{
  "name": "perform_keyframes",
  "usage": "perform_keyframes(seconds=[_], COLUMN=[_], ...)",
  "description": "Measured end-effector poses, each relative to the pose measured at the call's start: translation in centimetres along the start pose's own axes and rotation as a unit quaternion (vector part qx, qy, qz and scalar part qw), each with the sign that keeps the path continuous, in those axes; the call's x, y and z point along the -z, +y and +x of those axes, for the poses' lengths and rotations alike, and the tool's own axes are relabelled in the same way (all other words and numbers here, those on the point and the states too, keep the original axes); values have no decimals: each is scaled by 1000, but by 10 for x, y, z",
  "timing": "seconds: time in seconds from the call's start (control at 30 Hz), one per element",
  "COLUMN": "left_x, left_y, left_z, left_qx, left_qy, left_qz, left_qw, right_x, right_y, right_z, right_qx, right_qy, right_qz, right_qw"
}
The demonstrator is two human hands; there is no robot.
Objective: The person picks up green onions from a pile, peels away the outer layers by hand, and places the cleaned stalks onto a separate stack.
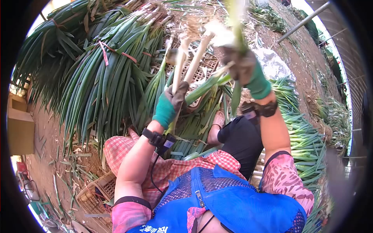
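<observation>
Toward twelve o'clock, just above the middle of the view, the left hand is gloved and closed around pale leeks, their root ends pointing up and slightly right. Its forearm slants up and rightward from seven o'clock, the wrist roughly in line with it. At one o'clock the right hand is raised higher, its forearm climbing from four o'clock and leaning a little left; blurred, it is closed around a pale-and-green stalk that runs up to the top edge. Exactly how its fingers wrap, I cannot tell. Green leaves stretch between the two hands. Behind them, at twelve, lies a plastic crate. Banded bundles of long leaves heap up at ten o'clock, a row of leeks with green tops lies at three to four, and checked cloth covers the lap.
</observation>
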State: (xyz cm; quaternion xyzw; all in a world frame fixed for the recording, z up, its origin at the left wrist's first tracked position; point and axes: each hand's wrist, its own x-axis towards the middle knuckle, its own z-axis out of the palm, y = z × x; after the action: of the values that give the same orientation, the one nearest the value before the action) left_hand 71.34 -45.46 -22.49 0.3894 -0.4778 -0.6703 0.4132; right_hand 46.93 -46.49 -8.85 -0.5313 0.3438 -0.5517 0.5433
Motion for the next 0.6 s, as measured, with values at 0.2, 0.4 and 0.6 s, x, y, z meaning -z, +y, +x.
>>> perform_keyframes(seconds=[0.2,0.4,0.6], left_x=[-16,-4,17], left_y=[11,6,15], left_z=[-15,-6,0], left_qx=[-69,-17,55], left_qy=[18,-9,82], left_qz=[196,100,29], left_qw=[978,995,995], right_x=[-44,29,75], right_y=[38,-9,-32], right_z=[26,52,35], right_qx=[-47,64,89], right_qy=[27,165,386], right_qz=[-384,-181,30], right_qw=[922,967,918])
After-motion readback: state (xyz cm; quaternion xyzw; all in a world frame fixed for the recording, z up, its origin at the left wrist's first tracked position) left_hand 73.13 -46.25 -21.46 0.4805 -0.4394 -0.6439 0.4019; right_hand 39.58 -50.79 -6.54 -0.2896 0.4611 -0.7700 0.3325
